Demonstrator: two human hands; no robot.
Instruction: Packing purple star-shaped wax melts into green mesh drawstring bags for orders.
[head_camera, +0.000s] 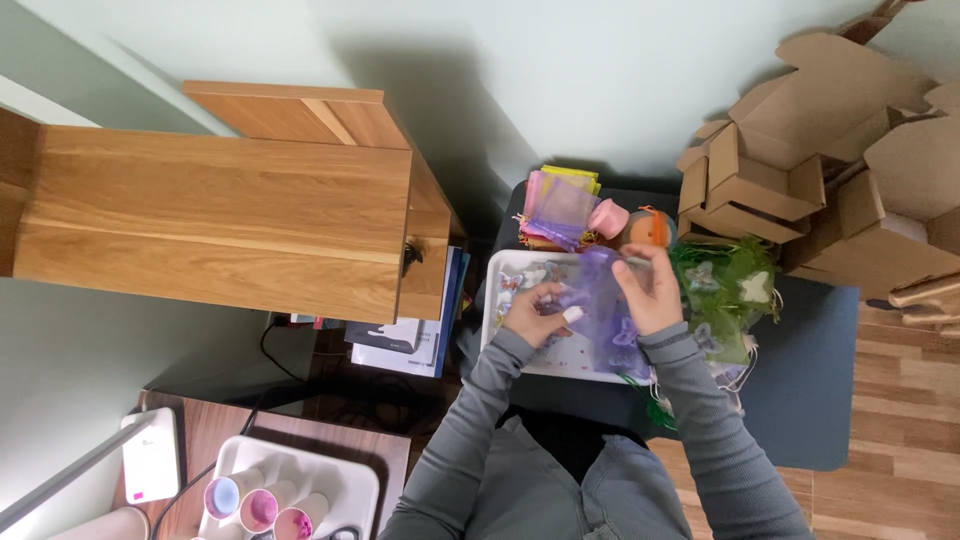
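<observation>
Purple gauze dominates the scene: a sheer purple organza pouch (603, 305) is held up between a seated person's two hands, just above a white tray (497, 300) resting on a dark blue mat (800, 380). The left hand (535, 315) grips the pouch's left edge, its fingers (572, 314) curled closed on the fabric, one fingertip wrapped in something white. The right hand (650, 290) pinches the pouch's upper right edge, fingers bent shut around the cloth near its mouth. Whether anything sits inside the pouch cannot be told. Small pale items lie scattered in the tray beneath. Beyond the tray, a stack of pastel pouches (560, 205) in pink, yellow and lilac lies beside a pink cup (608, 218) and an orange round object (648, 228). Green pouches (725, 290) with butterfly prints are heaped just right of the hands. Folded cardboard boxes (800, 170) pile up at far right. A wooden cabinet (220, 200) stands at left, with books (410, 340) below it.
</observation>
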